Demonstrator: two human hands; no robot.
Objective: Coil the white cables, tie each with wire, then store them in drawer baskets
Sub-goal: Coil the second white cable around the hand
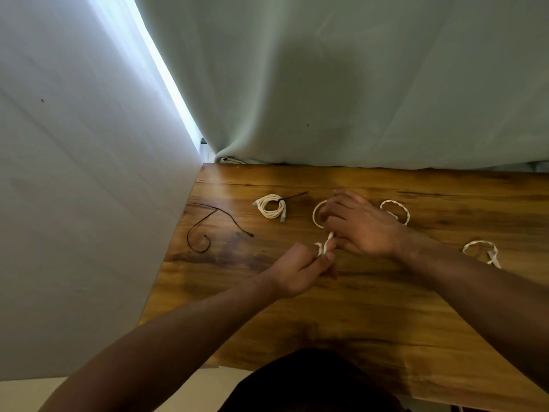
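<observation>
Across the far side, pale green curtain (356,69); to the left, grey-white wall (74,203), with a bright strip of light between the two. Below, wooden table (386,322), grain running left to right.

Over the table's middle, right hand (361,224), knuckles up, fingers curled down and clamped on the white cable (316,214). Nearer and just left of it, left hand (300,270), thumb and fingers pinched together on the same cable's twisted near end.

Between the two hands, a short twisted length of that cable, long axis steep, pointing away from the person and leaning slightly right. Beyond it, the cable's open loop, curving out to the left from under the right hand's fingers.

Left of the loop and apart from it, tied coil (271,206), flat on the wood, a black tie sticking out to the right. Right of the right hand, twisted loop (396,211); further right and nearer, second twisted loop (481,251).

Near the table's left edge, loose black wire (208,224), curled at its near end.
</observation>
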